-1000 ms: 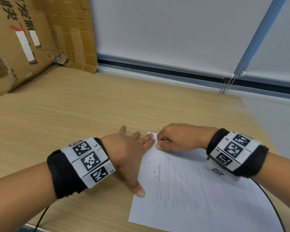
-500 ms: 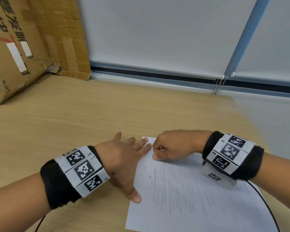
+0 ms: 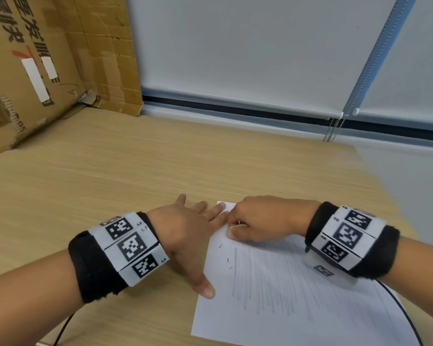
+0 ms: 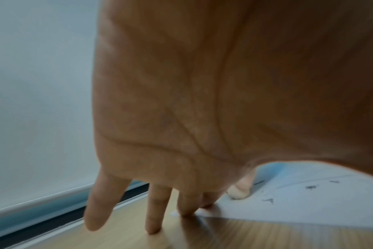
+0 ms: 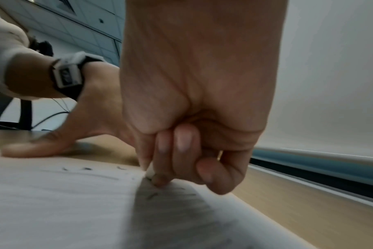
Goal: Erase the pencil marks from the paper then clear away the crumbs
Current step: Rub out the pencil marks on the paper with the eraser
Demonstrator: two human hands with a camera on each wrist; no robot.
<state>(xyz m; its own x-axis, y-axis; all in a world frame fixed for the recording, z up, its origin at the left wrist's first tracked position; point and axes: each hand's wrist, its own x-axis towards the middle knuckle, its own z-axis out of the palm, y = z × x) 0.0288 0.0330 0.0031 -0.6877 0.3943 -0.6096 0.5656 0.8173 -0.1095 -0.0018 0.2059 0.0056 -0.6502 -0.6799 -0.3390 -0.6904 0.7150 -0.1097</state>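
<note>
A white sheet of paper (image 3: 298, 303) lies on the wooden desk (image 3: 110, 183), covered with faint grey pencil strokes (image 3: 265, 283). My left hand (image 3: 185, 236) lies flat with spread fingers, pressing down the sheet's left edge and far corner (image 4: 187, 213). My right hand (image 3: 258, 221) is curled and pinches a small white eraser (image 5: 150, 170) against the paper's far left part. Only a sliver of the eraser (image 3: 231, 229) shows between thumb and fingers. A few dark crumbs (image 3: 228, 262) lie on the paper just in front of it, also seen as crumbs (image 5: 85, 168) beside the thumb.
Flattened cardboard boxes (image 3: 30, 71) lean against the wall at the back left. A window blind (image 3: 235, 46) with a bead chain (image 3: 333, 131) hangs behind the desk. The desk's right edge (image 3: 385, 191) runs close to my right wrist. A black cable (image 3: 405, 318) trails over the paper's right side.
The view shifted slightly. My right hand with the eraser has moved a little across the paper's far left part. The left hand keeps pressing the sheet in the same place.
</note>
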